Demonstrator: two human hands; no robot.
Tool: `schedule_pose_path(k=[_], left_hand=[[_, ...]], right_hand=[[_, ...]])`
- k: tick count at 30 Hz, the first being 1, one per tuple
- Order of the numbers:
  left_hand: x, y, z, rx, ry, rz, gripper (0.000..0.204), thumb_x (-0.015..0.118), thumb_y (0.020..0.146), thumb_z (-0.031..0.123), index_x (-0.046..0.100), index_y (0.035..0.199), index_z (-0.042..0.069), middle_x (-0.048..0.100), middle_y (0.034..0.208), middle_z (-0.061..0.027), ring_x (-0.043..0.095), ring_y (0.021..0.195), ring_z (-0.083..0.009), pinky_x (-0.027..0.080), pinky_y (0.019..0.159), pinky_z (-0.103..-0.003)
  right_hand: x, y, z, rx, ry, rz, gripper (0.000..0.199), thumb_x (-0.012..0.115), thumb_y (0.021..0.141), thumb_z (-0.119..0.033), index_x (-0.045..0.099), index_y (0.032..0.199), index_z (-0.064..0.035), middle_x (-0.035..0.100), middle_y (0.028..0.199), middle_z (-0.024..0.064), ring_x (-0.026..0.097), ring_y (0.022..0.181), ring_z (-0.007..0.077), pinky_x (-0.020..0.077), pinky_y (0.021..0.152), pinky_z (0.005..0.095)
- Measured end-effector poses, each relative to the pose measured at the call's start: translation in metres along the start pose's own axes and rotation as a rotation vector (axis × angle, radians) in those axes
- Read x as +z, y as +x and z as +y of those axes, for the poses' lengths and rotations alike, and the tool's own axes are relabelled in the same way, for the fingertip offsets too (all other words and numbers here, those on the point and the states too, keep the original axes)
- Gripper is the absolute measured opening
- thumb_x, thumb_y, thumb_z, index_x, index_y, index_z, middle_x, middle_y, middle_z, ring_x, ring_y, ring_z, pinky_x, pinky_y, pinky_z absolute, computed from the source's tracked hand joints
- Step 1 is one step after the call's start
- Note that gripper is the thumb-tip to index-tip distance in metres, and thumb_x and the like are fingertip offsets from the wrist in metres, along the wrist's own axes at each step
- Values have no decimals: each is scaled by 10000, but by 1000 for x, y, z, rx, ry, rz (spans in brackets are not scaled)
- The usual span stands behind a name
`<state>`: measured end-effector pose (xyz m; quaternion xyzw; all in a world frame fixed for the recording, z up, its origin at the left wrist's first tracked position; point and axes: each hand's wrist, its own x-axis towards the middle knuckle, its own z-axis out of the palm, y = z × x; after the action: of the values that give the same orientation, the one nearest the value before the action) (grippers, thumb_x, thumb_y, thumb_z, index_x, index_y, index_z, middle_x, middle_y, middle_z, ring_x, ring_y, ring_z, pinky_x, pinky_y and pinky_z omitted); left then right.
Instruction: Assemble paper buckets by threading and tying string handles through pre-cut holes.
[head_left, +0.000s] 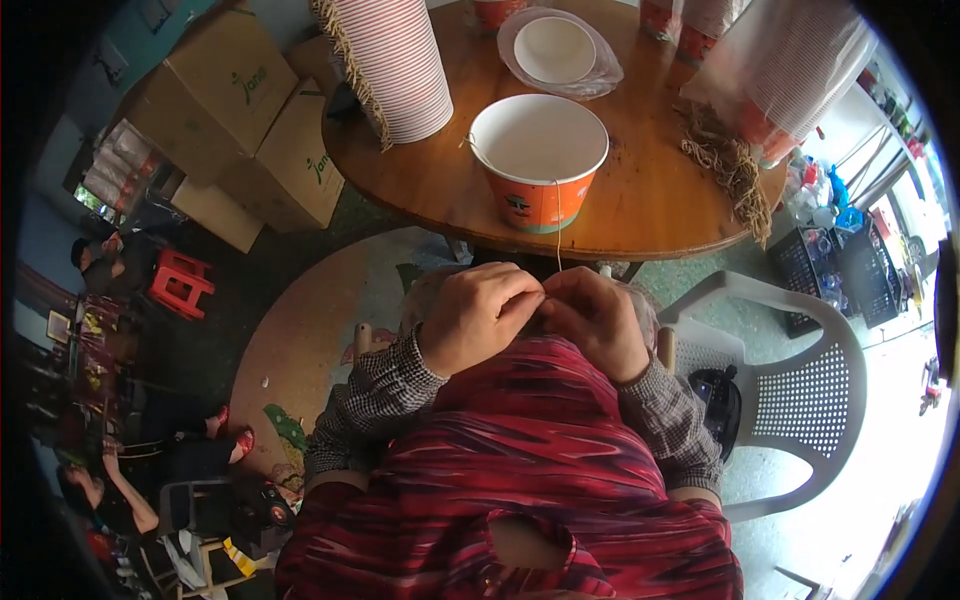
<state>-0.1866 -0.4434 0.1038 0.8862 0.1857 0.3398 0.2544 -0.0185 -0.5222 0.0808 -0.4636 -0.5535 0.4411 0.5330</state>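
Note:
My left hand point(482, 312) and my right hand point(600, 318) meet in front of my lap, thumbs and fingers pinched together at the tips. Between them they grip a thin tan string point(558, 215); its end is hidden in the fingers. From there the string runs up over the front of a large orange paper bucket point(545, 205) with a white inside, which stands upright at the table's near edge. A small bit of string also shows at the bucket's left rim. Neither hand touches the bucket.
On the round wooden table point(650, 215) stand a tall stack of paper buckets point(395, 65), a white bowl in plastic point(555, 50), bagged buckets point(790, 80) and a bundle of tan strings point(735, 165). Around it are cardboard boxes point(225, 95), a plastic chair point(800, 400) and a red stool point(180, 282). People sit at left.

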Motion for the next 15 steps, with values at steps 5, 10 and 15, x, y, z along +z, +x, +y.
schedule_pose_path(k=[5, 10, 15], left_hand=[[-5, 0, -2, -95, -97, 109, 73, 617, 826, 73, 597, 849, 7, 627, 775, -121, 629, 671, -254, 477, 577, -307], [-7, -5, -13, -331, -363, 191, 252, 524, 939, 250, 609, 862, 26, 628, 744, -55, 609, 672, -111, 471, 578, -259], [-5, -6, -13, -345, -232, -35, 537, 370, 954, 490, 610, 819, 29, 593, 653, -55, 599, 605, -160, 454, 558, -269]], right_hand=[[0, -1, 4, -72, -57, 156, 57, 593, 872, -18, 595, 922, 9, 601, 790, 18, 583, 676, 82, 485, 600, 207], [-4, -1, -2, -27, 45, 160, 56, 583, 874, -7, 591, 926, 13, 604, 800, 19, 579, 671, 70, 485, 598, 202], [-5, -2, 0, -44, 35, 154, 57, 587, 872, -5, 586, 926, 15, 605, 811, 23, 578, 674, 67, 486, 604, 199]])
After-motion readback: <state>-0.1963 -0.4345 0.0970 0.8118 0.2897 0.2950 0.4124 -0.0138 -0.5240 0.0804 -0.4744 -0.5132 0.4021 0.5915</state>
